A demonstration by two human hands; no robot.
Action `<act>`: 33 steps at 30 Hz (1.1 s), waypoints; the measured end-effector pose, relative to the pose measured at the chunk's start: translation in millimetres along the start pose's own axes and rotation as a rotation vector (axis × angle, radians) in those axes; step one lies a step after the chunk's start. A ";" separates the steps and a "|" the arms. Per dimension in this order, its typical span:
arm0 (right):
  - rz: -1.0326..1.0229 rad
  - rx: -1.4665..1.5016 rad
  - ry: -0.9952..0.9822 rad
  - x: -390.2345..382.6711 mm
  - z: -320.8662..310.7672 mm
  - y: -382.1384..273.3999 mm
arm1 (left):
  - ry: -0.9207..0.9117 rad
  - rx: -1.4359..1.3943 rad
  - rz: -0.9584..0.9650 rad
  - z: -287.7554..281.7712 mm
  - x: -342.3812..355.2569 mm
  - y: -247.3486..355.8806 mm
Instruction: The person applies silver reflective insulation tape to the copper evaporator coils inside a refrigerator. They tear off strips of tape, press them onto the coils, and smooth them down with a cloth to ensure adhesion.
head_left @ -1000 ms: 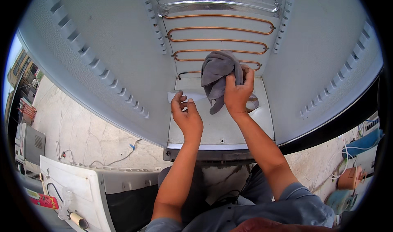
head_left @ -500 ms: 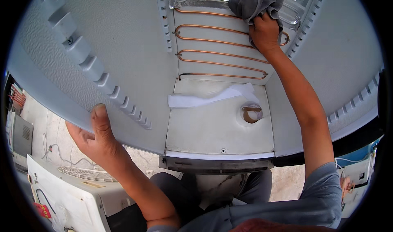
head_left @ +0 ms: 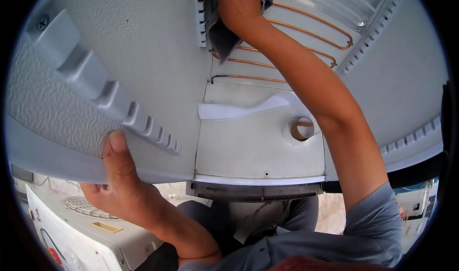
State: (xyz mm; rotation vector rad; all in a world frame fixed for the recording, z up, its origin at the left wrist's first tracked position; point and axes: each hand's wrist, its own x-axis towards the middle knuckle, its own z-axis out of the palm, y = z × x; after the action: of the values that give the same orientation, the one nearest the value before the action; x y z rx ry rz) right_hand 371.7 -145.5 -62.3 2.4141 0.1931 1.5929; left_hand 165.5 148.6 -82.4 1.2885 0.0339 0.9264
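Grey cloth [head_left: 224,34] sits at the top of the frame, pressed against the copper coil tubing [head_left: 306,29] on the back wall of the white fridge liner [head_left: 143,55]. It hangs down from under the right hand [head_left: 239,5], partly bunched; the upper part runs out of view.

Right hand: grip clenched on the cloth, knuckles toward camera, forearm running diagonally down to the lower right.

Left hand [head_left: 117,185]: grasping the liner's lower left lip, thumb flat on the textured inner wall just below the moulded shelf rails [head_left: 138,120], fingers wrapped underneath.

Wiping well, my read: stroke along the tube runs, not across, since the tubing looks thin and the bends could snag fabric. Keep the cloth bunched so its loose tail stays off the slotted rail [head_left: 201,12] just left of it. The left hand's brace looks useful for holding the shell against the push.

Edges and room:
- Clear ribbed panel [head_left: 334,5] sits just right of the hand, over the upper coils; little room there.
- Slotted rails flank the coil bay on both sides.
- Below the coils: flat white floor panel [head_left: 258,151] with a curled white strip [head_left: 248,108] and a round hole [head_left: 302,128], all open, and the forearm passes over them.
- Side walls wide apart; plenty of sweep downward.
- Another white appliance casing [head_left: 81,228] lies outside, lower left.
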 end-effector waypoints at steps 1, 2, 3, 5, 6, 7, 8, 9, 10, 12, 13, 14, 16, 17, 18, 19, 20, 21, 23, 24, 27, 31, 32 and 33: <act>0.013 0.009 -0.028 -1.3 -1.3 -3.1 | -0.014 0.007 -0.017 -2.4 0.6 -1.0; 0.006 0.011 -0.029 -1.4 -5.0 -2.7 | -0.028 0.008 -0.030 -3.9 1.8 2.0; -0.082 -0.014 -0.074 -3.4 -4.1 0.8 | -0.043 0.009 -0.044 -5.2 2.2 3.3; -0.264 -0.065 -0.150 3.8 -8.8 10.1 | -0.034 0.065 0.019 -3.9 3.5 -2.4; -0.360 -0.100 -0.330 11.0 -20.4 17.3 | -0.025 0.089 0.055 -3.8 4.7 -4.0; -0.428 -0.120 -0.387 17.5 -28.5 22.1 | -0.053 0.059 0.025 -6.1 5.3 -3.3; -0.494 -0.155 -0.444 25.9 -39.4 32.6 | -0.086 0.017 -0.008 -6.2 5.1 -0.6; -0.566 -0.183 -0.491 37.0 -45.8 40.1 | -0.106 -0.022 -0.031 -6.3 6.7 1.0; -0.575 -0.159 -0.428 35.5 -47.5 54.5 | -0.116 -0.023 -0.010 -3.1 4.6 4.4; -0.351 0.056 -0.096 26.4 -57.4 75.4 | -0.145 -0.079 0.025 -1.2 5.9 2.7; -0.163 0.126 0.041 18.5 -55.3 84.8 | -0.153 -0.106 0.030 -0.2 3.9 1.9; -0.074 0.134 0.125 10.1 -51.6 86.9 | -0.140 -0.136 0.026 3.9 1.7 1.7; -0.004 0.139 0.172 4.0 -52.9 77.5 | -0.141 -0.129 0.020 1.8 0.8 2.1; -0.020 0.134 0.138 2.6 -53.2 65.8 | -0.153 -0.121 0.026 1.5 1.8 2.6; -0.030 0.130 0.099 2.2 -51.8 52.4 | -0.141 -0.113 0.039 0.6 2.3 2.0; -0.153 0.111 0.173 8.8 -49.9 40.5 | -0.128 -0.106 0.051 0.2 2.6 0.6; -0.147 0.049 0.021 10.4 -46.9 32.8 | -0.121 -0.106 0.056 0.4 2.0 -1.0; -0.142 -0.012 -0.133 12.2 -43.7 25.5 | -0.122 -0.101 0.050 0.4 2.0 -0.7; -0.090 -0.081 -0.372 17.5 -37.5 8.4 | -0.123 -0.088 0.034 -0.1 2.2 0.8; -0.065 -0.118 -0.493 19.6 -37.3 3.2 | -0.106 -0.064 0.024 -0.9 1.8 1.2; -0.254 -0.168 -0.525 21.9 -40.3 6.1 | -0.076 -0.031 -0.004 -1.8 2.5 0.8; -0.570 -0.306 -0.453 23.7 -31.9 11.1 | -0.101 0.018 0.045 -4.3 5.0 3.5; -0.623 -0.305 -0.463 25.4 -36.3 13.1 | -0.118 0.003 0.054 -6.6 5.9 3.6; -0.685 -0.306 -0.478 27.1 -39.1 16.5 | -0.131 -0.014 0.055 -5.4 7.6 1.0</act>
State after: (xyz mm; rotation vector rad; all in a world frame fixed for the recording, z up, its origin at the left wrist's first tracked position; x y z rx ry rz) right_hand 346.2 -149.8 -19.1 2.0789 0.5616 0.6762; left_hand 167.2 157.5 -79.8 1.3401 -0.1106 0.8859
